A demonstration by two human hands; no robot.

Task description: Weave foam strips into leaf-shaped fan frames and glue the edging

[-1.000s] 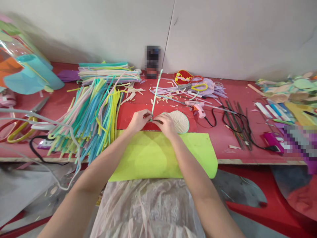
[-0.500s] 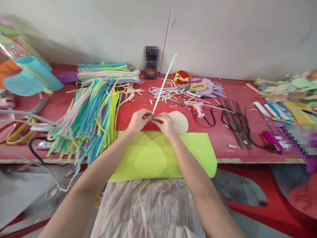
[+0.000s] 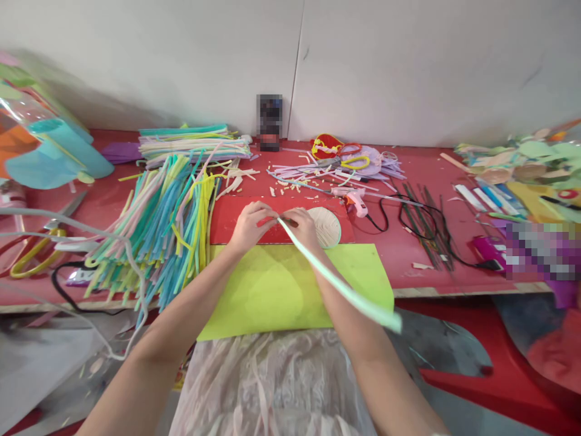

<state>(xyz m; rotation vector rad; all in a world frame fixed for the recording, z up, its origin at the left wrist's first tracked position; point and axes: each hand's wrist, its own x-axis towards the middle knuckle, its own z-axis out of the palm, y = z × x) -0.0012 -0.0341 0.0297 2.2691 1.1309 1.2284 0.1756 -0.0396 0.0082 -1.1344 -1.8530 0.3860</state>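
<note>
A pale green pipe cleaner [image 3: 340, 287] runs from between my fingertips down to the right, across my right forearm. My left hand [image 3: 250, 227] pinches its near end, fingers closed. Close beside it, my right hand [image 3: 300, 225] is also closed at that end, and a small dark piece shows at its fingers, too unclear to name. Both hands are above a red board [image 3: 222, 219]. Just right of my right hand lies a cream, ridged round piece [image 3: 329, 227], partly covered by the hand. A yellow-green sheet [image 3: 267, 297] extends beneath my forearms.
Bundled pipe cleaners [image 3: 158, 212] lie to the left, beside large scissors [image 3: 39, 245]. Yellow-handled scissors [image 3: 356, 162] rest among lilac strips behind. A pink glue gun [image 3: 356, 201], its black cord [image 3: 384, 218], dark thin sticks [image 3: 424, 227] and markers [image 3: 474, 200] are to the right.
The pipe cleaner stood up and away from my hands; now it has swung down toward me on the right. My hands stay together above the red board. The view has shifted slightly.
</note>
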